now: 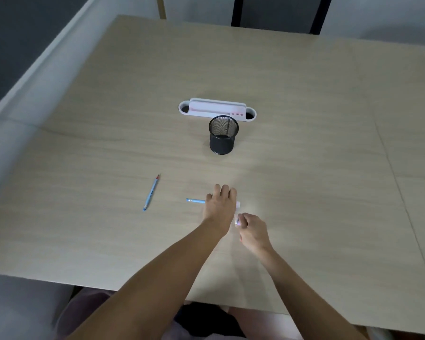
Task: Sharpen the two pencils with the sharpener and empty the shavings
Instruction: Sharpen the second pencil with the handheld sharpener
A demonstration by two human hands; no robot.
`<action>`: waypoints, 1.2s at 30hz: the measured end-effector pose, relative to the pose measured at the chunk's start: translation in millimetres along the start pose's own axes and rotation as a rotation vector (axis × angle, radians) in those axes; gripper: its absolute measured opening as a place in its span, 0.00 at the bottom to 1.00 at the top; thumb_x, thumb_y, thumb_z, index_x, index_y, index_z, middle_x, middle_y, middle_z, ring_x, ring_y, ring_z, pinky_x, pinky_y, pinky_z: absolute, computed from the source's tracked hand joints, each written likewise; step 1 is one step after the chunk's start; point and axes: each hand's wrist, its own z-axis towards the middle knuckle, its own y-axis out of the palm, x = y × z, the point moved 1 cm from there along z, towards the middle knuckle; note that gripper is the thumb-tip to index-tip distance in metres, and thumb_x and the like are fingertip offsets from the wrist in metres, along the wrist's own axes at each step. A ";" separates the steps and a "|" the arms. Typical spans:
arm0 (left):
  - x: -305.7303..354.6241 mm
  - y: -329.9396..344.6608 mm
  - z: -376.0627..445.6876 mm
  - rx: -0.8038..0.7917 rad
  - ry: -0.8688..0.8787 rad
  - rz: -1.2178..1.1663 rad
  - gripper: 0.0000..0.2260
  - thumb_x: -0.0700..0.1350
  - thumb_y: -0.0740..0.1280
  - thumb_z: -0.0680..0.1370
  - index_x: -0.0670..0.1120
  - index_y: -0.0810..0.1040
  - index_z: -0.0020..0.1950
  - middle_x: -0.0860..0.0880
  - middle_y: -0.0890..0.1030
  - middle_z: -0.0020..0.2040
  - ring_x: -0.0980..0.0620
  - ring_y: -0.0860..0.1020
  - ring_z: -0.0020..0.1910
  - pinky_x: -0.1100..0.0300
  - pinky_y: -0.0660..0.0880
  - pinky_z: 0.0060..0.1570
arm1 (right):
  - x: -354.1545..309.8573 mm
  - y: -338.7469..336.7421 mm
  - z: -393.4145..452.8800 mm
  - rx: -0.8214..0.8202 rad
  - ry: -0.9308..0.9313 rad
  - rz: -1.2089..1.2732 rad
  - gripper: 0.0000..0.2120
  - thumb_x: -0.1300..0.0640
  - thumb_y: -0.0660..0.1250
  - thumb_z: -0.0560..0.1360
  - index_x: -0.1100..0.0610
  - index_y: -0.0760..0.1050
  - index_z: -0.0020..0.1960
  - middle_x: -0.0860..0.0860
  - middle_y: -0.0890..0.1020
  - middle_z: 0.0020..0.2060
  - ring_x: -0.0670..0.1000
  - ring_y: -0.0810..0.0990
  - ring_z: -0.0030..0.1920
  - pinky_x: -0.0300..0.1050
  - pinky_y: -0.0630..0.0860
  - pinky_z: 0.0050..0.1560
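Blue pencil (195, 200) lies flat on the bench (304, 119), left hand (220, 204) curled over its right end, fingers closed on it; small pale bit pokes out right of that hand, can't tell what. Right hand (253, 231) just beside, fingers pinched on a small white-pink item, likely the sharpener (237, 222), mostly hidden. Second pencil (151, 192) lies loose to the left, well apart. Risks: tip and sharpener hole both sit under the hands, so misaligned entry could snap the lead; tilting the sharpener could spill shavings onto the bench. Black mesh cup (223, 134) and white organiser (217, 110) stand further back, clear of both hands. Plenty of open bench all round; near edge is close to the forearms, so a rolling pencil could drop off.
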 end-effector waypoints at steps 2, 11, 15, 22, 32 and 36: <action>-0.3 1.9 0.2 0.008 -0.026 -0.010 0.26 0.43 0.74 0.63 0.45 0.61 0.52 0.48 0.72 0.51 0.48 0.71 0.52 0.59 0.66 0.37 | -10.8 -12.8 -6.9 -0.029 -0.070 -0.040 0.15 0.58 0.55 0.79 0.57 0.67 0.33 0.51 0.73 0.30 0.52 0.72 0.29 0.44 0.66 0.33; 0.4 1.8 2.0 -0.026 -0.006 -0.002 0.27 0.44 0.77 0.54 0.46 0.67 0.47 0.50 0.75 0.42 0.49 0.74 0.43 0.61 0.67 0.30 | -39.5 -18.1 54.3 0.107 0.045 0.061 0.11 0.55 0.60 0.76 0.56 0.70 0.36 0.54 0.78 0.29 0.56 0.76 0.30 0.45 0.72 0.35; 1.3 2.5 0.7 0.008 -0.010 0.010 0.24 0.40 0.74 0.61 0.44 0.64 0.51 0.49 0.73 0.48 0.48 0.72 0.49 0.59 0.64 0.35 | -12.1 1.7 8.9 0.050 0.051 0.013 0.13 0.62 0.54 0.71 0.54 0.64 0.29 0.52 0.71 0.26 0.59 0.74 0.29 0.53 0.75 0.34; -0.1 4.8 1.8 -0.007 -0.012 -0.048 0.29 0.47 0.77 0.59 0.45 0.61 0.49 0.48 0.74 0.47 0.47 0.73 0.48 0.59 0.70 0.35 | -44.6 -34.6 15.0 0.011 -0.134 0.098 0.17 0.55 0.55 0.79 0.59 0.70 0.33 0.54 0.76 0.27 0.54 0.75 0.28 0.45 0.69 0.34; 1.6 0.9 1.4 -0.034 -0.002 -0.001 0.26 0.42 0.76 0.58 0.45 0.64 0.49 0.49 0.73 0.47 0.48 0.73 0.48 0.60 0.64 0.34 | -4.0 2.8 6.9 0.089 0.049 0.021 0.13 0.57 0.56 0.75 0.59 0.69 0.32 0.52 0.72 0.27 0.59 0.73 0.26 0.45 0.72 0.29; -0.1 0.4 0.7 -0.007 -0.005 -0.037 0.23 0.40 0.71 0.66 0.43 0.62 0.54 0.46 0.71 0.54 0.45 0.69 0.55 0.57 0.69 0.42 | -19.9 -17.5 -7.0 0.050 -0.044 0.101 0.21 0.52 0.54 0.79 0.55 0.65 0.29 0.51 0.71 0.27 0.54 0.71 0.27 0.45 0.68 0.35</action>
